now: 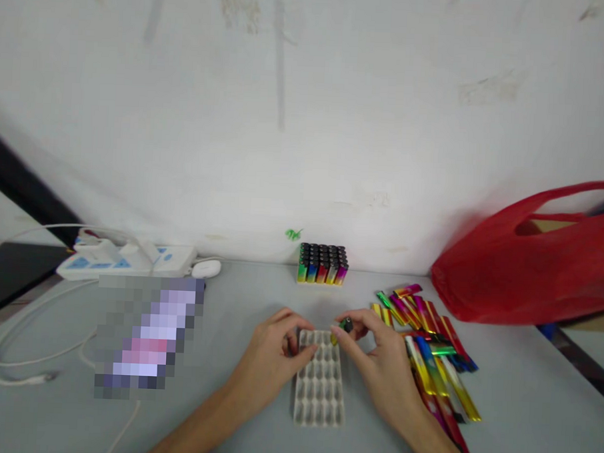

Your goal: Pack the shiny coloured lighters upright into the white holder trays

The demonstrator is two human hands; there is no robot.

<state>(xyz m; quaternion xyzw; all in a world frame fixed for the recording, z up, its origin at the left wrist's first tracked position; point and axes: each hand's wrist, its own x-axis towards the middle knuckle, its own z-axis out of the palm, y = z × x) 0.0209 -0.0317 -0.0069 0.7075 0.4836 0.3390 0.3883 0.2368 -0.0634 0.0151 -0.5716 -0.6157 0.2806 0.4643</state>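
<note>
- Over the far end of the slotted tray [319, 391], in the head view, the right hand [379, 353] pinches a lighter [346, 324]; the left hand [271, 345] curves at the rim, whether gripping or resting I cannot tell.
- Best, I judge, to square the lighter's base to one slot and lower it straight, the left hand steadying the tray.
- The tray lies between the hands, the pinched lighter near its far right corner; loose lighters [438, 379] lie right of both.
</note>
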